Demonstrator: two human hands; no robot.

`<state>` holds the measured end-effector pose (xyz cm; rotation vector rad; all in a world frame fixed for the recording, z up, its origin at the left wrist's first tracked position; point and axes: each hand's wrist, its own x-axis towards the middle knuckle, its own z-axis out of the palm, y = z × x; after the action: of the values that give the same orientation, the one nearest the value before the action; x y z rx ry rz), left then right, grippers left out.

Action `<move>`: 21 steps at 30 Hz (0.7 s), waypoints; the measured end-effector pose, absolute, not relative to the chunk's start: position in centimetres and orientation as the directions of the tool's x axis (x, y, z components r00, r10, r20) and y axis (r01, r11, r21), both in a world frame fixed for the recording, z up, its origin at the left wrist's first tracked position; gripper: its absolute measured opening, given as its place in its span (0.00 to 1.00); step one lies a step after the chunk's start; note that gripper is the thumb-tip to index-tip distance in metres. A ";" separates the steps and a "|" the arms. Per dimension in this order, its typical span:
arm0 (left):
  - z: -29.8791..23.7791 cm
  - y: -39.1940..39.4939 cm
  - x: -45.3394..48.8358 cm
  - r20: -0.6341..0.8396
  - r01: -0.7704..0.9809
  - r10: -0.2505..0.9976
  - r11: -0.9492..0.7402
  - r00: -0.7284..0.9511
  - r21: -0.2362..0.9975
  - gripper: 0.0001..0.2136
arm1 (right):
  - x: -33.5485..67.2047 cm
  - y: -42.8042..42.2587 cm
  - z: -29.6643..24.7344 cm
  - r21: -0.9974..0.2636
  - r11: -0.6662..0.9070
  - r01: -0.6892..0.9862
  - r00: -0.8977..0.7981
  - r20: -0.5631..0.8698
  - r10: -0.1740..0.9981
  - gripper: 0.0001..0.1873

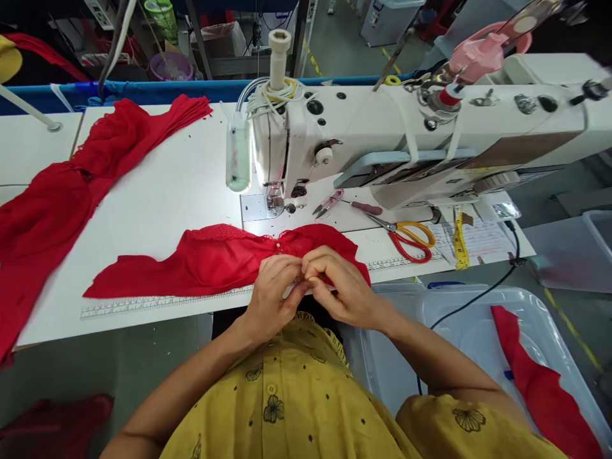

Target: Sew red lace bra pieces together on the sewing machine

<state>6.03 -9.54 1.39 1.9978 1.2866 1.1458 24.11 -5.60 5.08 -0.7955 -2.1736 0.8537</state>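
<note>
A red lace-edged bra piece (215, 261) lies along the front of the white table, its middle gathered just below the sewing machine's needle area. Over its lower edge, my left hand (277, 290) and my right hand (342, 287) meet with their fingertips pinched together. Whatever sits between the fingertips is too small or hidden to make out. Red cloth shows around the fingers of my right hand. The sewing machine's presser foot (275, 204) stands behind the bra piece, apart from both hands.
At the left lies a long red garment heap (57, 197). Scissors (406, 237), thread snips (329, 203) and a small awl-like tool (366, 208) rest right of the needle. A yellow tape measure (459, 239) lies on paper. A clear bin (430, 306) holds red cloth (545, 386).
</note>
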 end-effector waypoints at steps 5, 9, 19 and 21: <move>1.9 -9.1 5.3 0.111 0.207 0.994 -0.104 -0.019 0.973 0.08 | 27.4 -4.4 4.1 -0.627 0.580 0.520 -0.496 0.331 0.803 0.06; 2.2 -9.1 4.1 -0.118 -0.002 0.978 0.119 -0.171 0.993 0.11 | 32.1 -1.6 2.4 -0.326 0.398 0.857 -0.281 0.351 0.893 0.13; 1.8 -8.7 4.2 -0.248 -0.240 0.946 0.196 -0.210 0.951 0.13 | 30.9 4.3 0.9 0.001 0.506 0.863 -0.493 0.226 0.840 0.22; 1.8 -8.6 4.1 -0.274 -0.342 0.946 0.202 -0.175 0.918 0.12 | 30.3 5.4 0.4 0.036 0.532 0.846 -0.528 0.195 0.827 0.22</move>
<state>4.08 -8.60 1.79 0.6780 1.2225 1.3159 30.27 5.42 0.41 -1.4372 -2.6118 -0.1898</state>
